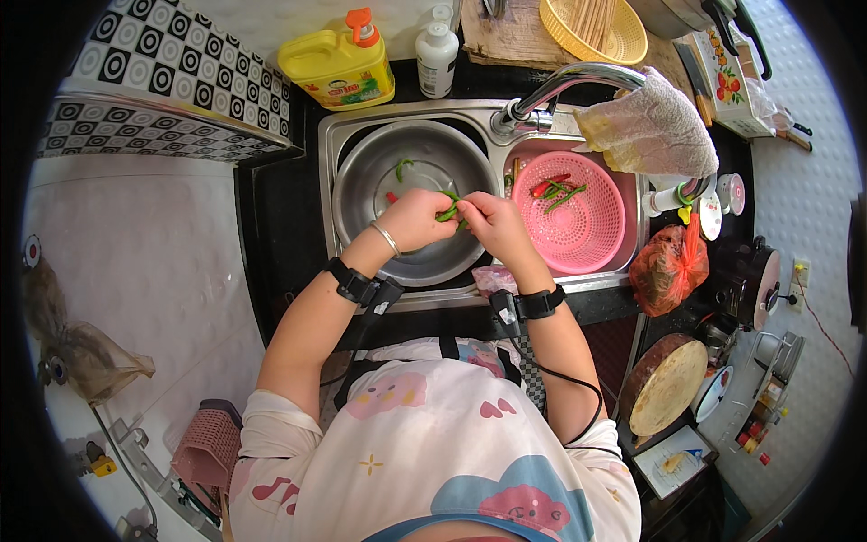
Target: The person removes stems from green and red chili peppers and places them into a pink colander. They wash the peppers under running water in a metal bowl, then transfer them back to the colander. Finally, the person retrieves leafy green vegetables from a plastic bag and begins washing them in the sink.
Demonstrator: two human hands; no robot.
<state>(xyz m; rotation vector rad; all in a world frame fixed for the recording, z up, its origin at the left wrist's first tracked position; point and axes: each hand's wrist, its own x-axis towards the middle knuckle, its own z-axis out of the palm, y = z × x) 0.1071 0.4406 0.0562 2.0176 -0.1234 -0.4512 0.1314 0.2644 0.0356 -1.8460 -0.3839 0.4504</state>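
My left hand (pixel 418 220), a silver bangle at its wrist, grips green chili peppers (pixel 447 215) above a large steel basin (pixel 362 152). Close beside it, the fingertips of my right hand (pixel 498 227) pinch the end of a pepper. A bit of green pepper (pixel 402 169) and a red pepper piece (pixel 391 197) lie in the basin, the red one partly behind my left hand. To the right, a pink plastic colander (pixel 613 227) holds red chili peppers (pixel 550 185) and green chili peppers (pixel 565 200). My fingers hide part of the held peppers.
The basin and colander sit in a double steel sink (pixel 329 122). A chrome faucet (pixel 528 115) arches over it, with a towel (pixel 650 125) draped on it. Behind stand a yellow detergent jug (pixel 339 68) and a white bottle (pixel 436 59). At right lies a red plastic bag (pixel 670 271).
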